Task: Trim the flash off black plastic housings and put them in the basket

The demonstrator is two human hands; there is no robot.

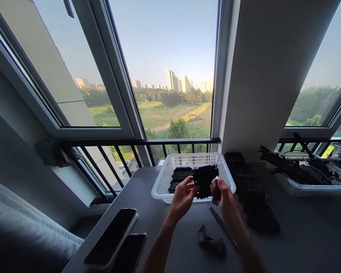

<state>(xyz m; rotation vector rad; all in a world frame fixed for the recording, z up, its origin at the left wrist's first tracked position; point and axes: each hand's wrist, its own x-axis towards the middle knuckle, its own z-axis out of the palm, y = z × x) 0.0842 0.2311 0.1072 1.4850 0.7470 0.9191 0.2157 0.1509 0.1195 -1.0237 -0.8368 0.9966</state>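
My left hand (184, 198) grips the left edge of a flat black plastic panel (205, 180), thumb on its face. The panel has small notches along its edges and is held tilted above the front of a white plastic basket (159, 189). At the panel's right side, my right hand (222, 192) is closed around a small thing with a pale tip; what it is I cannot make out. Inside the basket lie more black plastic panels (182, 174). Below my hands on the table are a long dark strip-like tool (220, 222) and a crumpled dark piece (211, 242).
Several black panels (252, 189) are stacked in a row right of the basket. Farther right, another white basket (304, 189) holds dark parts and cables. Two phone-like slabs (113, 235) lie at the left table edge. A black railing (147, 142) and windows stand behind.
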